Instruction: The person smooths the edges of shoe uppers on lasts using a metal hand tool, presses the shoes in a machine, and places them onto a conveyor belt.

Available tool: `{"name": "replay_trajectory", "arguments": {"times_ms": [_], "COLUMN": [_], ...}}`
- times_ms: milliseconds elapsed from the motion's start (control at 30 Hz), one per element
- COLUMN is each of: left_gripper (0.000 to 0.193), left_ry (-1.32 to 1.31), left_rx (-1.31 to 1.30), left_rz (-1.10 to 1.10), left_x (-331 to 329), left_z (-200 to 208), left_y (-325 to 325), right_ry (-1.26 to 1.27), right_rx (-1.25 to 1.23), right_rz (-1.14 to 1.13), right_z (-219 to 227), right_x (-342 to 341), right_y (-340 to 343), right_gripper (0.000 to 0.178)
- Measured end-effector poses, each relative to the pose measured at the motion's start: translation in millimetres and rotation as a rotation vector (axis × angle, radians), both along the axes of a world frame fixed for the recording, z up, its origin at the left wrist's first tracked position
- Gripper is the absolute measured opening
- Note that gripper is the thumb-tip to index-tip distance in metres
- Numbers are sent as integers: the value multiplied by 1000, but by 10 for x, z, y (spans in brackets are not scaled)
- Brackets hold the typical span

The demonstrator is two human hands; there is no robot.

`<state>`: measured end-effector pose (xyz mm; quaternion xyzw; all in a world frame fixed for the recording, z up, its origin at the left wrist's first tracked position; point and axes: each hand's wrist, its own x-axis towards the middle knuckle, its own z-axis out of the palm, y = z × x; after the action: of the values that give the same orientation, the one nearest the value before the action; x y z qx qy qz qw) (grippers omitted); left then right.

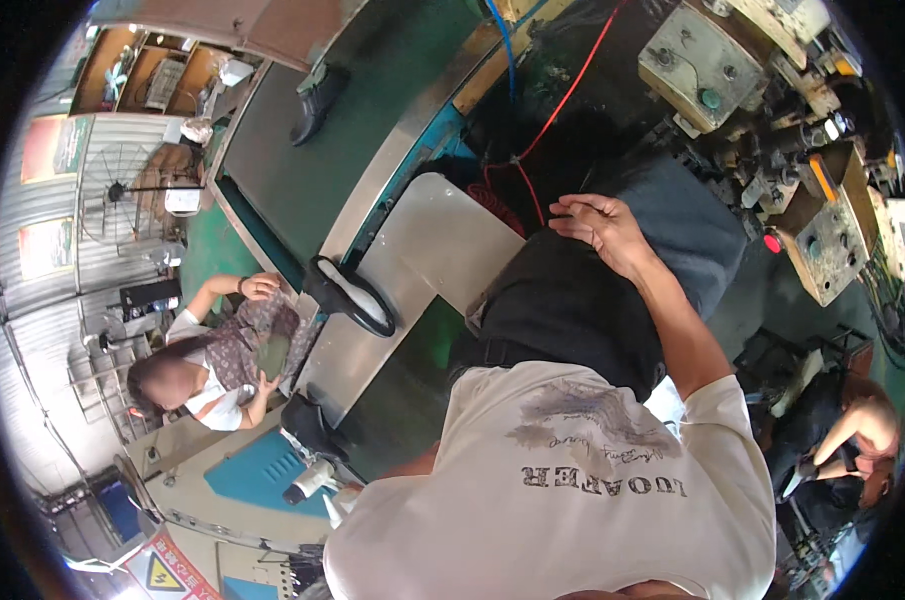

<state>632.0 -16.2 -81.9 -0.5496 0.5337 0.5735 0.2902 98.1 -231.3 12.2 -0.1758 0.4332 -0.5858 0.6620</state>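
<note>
Right hand rests flat on the person's own thigh, on the dark trousers, fingers loosely spread and pointing left, clamped on nothing. Forearm runs down-right to the pale t-shirt sleeve. Left hand: can't tell. Only a sliver of bare arm shows at the shirt's left edge, the rest is hidden behind the torso, so its grip is unknown.

Nearest things to the right hand: a red cable dropping from the top of the view to a red coil just left of the hand, w/ a blue cable beside it higher up. A grey metal plate lies left of the thigh, w/ a black shoe at its left edge. Right of the leg sits a grimy machine, a tan box w/ a red button below it; details are too dark and cluttered to make out.

Other people: one seated at left, hands on a patterned cloth; another at lower right, bent over, partly cut off by the dark rim. A standing fan is at far left, bent by the lens. Another black shoe stands on the green floor up top, its wearer out of view.
</note>
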Motion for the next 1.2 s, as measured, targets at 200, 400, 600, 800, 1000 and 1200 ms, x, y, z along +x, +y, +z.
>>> {"name": "replay_trajectory", "arguments": {"times_ms": [200,400,600,800,1000,1200], "left_gripper": [62,69,76,100,75,38], "left_ry": [-90,-182,10,484,1065,1346], "left_rx": [-7,-54,-763,-1382,-933,-872], "left_rz": [94,348,69,-245,-357,-810], "left_x": [288,624,-408,-2979,-4554,-6147], "left_z": [324,965,1783,2037,2283,1983], "left_y": [-336,-911,-2402,-2766,-2993,-3243], "right_ry": [-22,-16,75,338,286,454], "right_rx": [-24,-77,-210,-187,-67,115], "right_rz": [-59,-122,16,-289,-767,-611], "right_z": [8,42,433,994,864,764], "right_x": [-56,-28,416,857,-279,-417], "right_y": [175,368,429,154,738,1474], "right_gripper": [34,33,51,115,100,106]}}
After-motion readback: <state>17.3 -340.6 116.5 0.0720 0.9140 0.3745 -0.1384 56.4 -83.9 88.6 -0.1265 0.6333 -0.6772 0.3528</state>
